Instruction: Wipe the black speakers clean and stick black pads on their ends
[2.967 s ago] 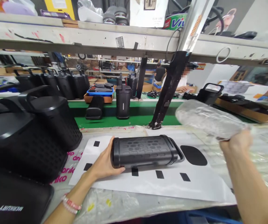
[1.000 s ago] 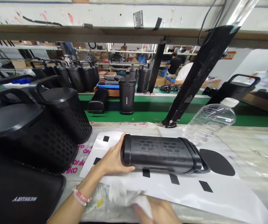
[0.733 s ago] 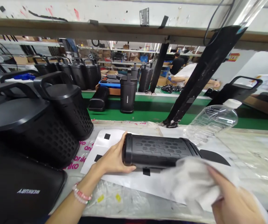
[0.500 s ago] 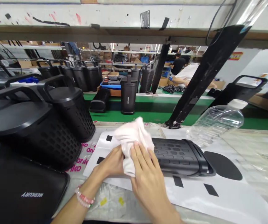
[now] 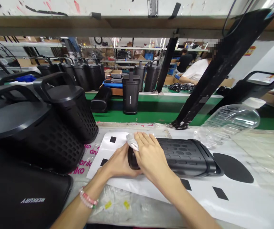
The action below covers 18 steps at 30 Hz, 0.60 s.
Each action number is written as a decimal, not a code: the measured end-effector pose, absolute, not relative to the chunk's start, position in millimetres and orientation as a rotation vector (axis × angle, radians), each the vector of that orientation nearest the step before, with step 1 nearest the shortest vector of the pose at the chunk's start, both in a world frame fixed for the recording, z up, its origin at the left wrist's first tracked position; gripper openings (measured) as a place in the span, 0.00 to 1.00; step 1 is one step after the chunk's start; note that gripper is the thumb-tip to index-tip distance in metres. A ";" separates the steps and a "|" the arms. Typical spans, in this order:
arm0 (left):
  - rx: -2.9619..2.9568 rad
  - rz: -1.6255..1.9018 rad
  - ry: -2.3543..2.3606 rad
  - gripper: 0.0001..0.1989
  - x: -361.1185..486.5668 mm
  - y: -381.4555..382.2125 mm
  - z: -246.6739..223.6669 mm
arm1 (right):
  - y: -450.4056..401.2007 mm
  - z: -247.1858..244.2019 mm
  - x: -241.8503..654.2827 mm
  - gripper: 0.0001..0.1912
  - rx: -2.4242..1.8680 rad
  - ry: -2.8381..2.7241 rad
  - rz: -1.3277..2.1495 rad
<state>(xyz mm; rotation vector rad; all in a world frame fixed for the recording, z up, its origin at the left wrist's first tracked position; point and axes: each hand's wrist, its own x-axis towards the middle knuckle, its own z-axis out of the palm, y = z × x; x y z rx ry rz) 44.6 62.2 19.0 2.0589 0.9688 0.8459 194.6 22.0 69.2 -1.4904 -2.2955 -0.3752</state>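
A black speaker [image 5: 186, 156] with a cell-patterned side lies on a white sheet [image 5: 199, 200], its handle end to the right. My left hand [image 5: 120, 162] grips its left end, with the thumb along the lower edge. My right hand [image 5: 151, 152] presses a white cloth [image 5: 132, 142] onto the top of that same end; its palm and fingers hide most of the cloth. Black square patches and a dark rounded pad [image 5: 233, 167] lie on the sheet around the speaker.
Several black speakers with handles [image 5: 72, 111] stand close at the left. A clear plastic bottle [image 5: 234, 119] lies at the right, beside a slanted black post [image 5: 199, 86]. Behind runs a green belt [image 5: 151, 109] carrying more speakers. A person in white [image 5: 195, 70] is farther back.
My right hand has moved up and over the speaker's left end, and the cloth, earlier spread and raised, is now mostly under it. The view has shifted slightly.
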 end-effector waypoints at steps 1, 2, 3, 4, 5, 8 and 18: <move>2.053 0.838 0.965 0.47 44.3 62.4 19.2 | 19.9 70.0 195.2 0.24 -1.468 -2.304 -0.370; 2.050 0.825 0.950 0.46 43.7 62.5 19.4 | 15.1 70.7 195.5 0.24 -1.427 -2.299 -0.382; 2.050 0.809 0.933 0.45 43.2 62.6 19.7 | 8.9 71.7 195.5 0.25 -1.384 -2.291 -0.392; 2.051 0.800 0.919 0.43 42.9 62.5 20.0 | 3.0 73.6 195.1 0.25 -1.361 -2.293 -0.374; 2.049 0.798 0.915 0.42 42.8 62.3 20.0 | -0.6 76.8 194.5 0.26 -1.376 -2.311 -0.312; 2.039 0.824 0.959 0.43 44.4 61.5 18.6 | 14.2 94.3 194.5 0.26 -1.570 -2.362 0.132; 2.083 0.763 0.947 0.66 42.4 68.6 10.1 | 129.6 128.8 254.4 0.20 -1.412 -2.332 1.254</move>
